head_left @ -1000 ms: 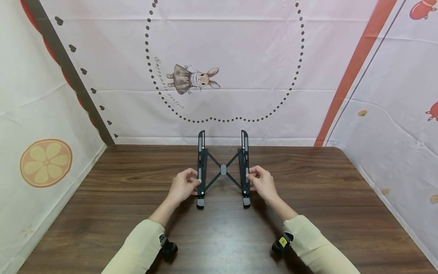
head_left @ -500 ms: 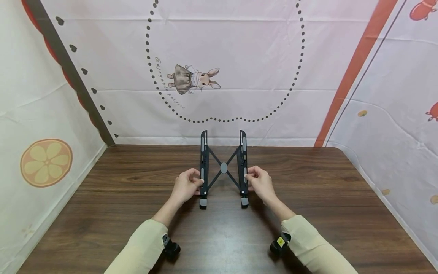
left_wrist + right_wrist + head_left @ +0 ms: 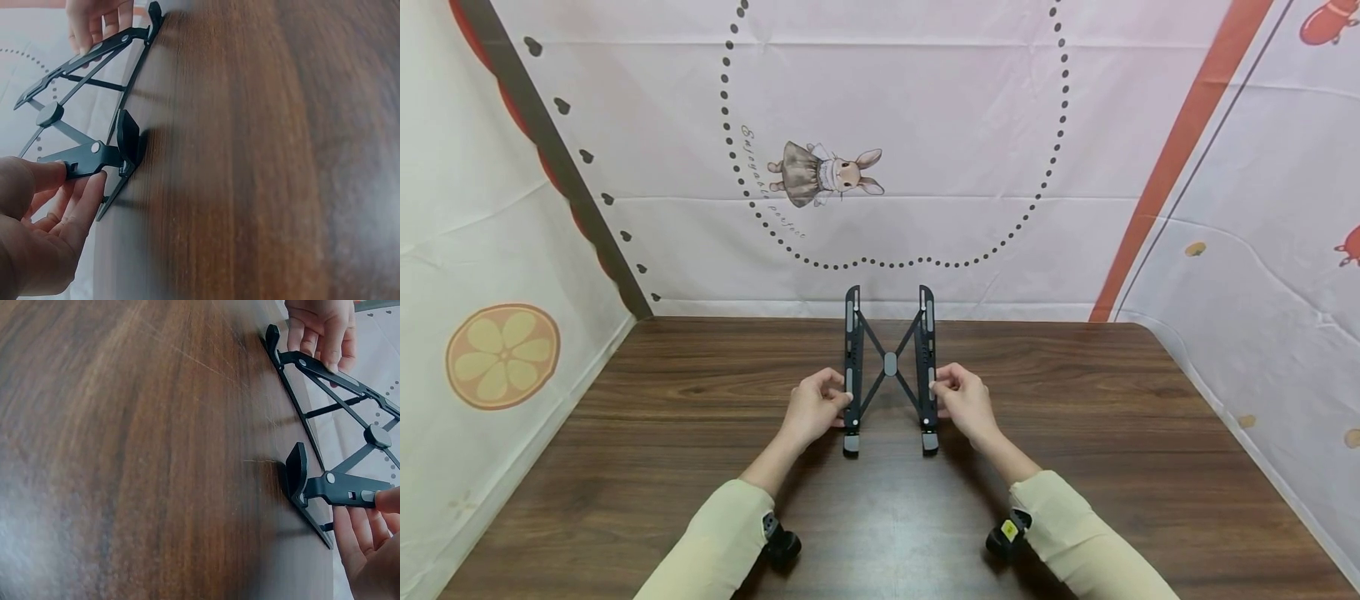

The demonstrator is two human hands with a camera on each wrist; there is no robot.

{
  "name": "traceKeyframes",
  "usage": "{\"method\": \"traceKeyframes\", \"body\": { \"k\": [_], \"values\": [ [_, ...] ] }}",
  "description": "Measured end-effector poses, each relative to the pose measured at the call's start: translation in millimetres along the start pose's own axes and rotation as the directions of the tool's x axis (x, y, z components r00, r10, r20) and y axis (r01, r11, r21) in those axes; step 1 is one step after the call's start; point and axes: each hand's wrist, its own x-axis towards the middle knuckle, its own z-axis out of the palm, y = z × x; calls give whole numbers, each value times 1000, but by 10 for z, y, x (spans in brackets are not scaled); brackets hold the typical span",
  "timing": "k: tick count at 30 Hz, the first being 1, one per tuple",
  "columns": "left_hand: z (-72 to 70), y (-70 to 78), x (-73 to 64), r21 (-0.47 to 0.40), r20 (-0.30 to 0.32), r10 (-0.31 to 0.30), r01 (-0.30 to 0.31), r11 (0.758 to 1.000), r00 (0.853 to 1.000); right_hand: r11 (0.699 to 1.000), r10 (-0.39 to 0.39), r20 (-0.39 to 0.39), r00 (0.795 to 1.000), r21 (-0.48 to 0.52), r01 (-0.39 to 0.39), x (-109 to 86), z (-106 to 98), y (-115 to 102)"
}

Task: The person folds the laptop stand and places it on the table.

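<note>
A black folding laptop stand (image 3: 891, 364) stands on the table, its two side rails joined by crossed bars with a grey oval hub. My left hand (image 3: 815, 407) grips the left rail near its front, thumb on top and fingers below, as the left wrist view shows for the stand (image 3: 87, 159). The right hand (image 3: 966, 403) pinches the right rail the same way, and the right wrist view has its thumb on a pad of the stand (image 3: 350, 490). Upturned lips with grey pads end both rails at the front.
The brown wooden table (image 3: 700, 467) spreads around the stand. A printed pale cloth (image 3: 925, 167) hangs just behind the table's back edge, with more cloth at both sides. Black wrist cameras (image 3: 782, 546) sit under the sleeves.
Both hands have moved inward, the left one to the right and the right one to the left. The stand's rails have come closer together, and its crossed bars have narrowed.
</note>
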Motion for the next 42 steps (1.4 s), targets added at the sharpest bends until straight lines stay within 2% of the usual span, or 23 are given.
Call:
{"method": "traceKeyframes", "body": {
  "k": [12, 34, 42],
  "values": [
    [82, 32, 23, 9, 12, 27, -27, 1000, 1000, 1000, -8, 7, 1000, 1, 8, -12, 66, -24],
    [176, 78, 49, -5, 14, 18, -18, 1000, 1000, 1000, -6, 23, 1000, 19, 6, 8, 153, -44],
    [204, 91, 50, -6, 34, 19, -19, 1000, 999, 1000, -18, 24, 1000, 25, 17, 2, 176, -45]
  ]
}}
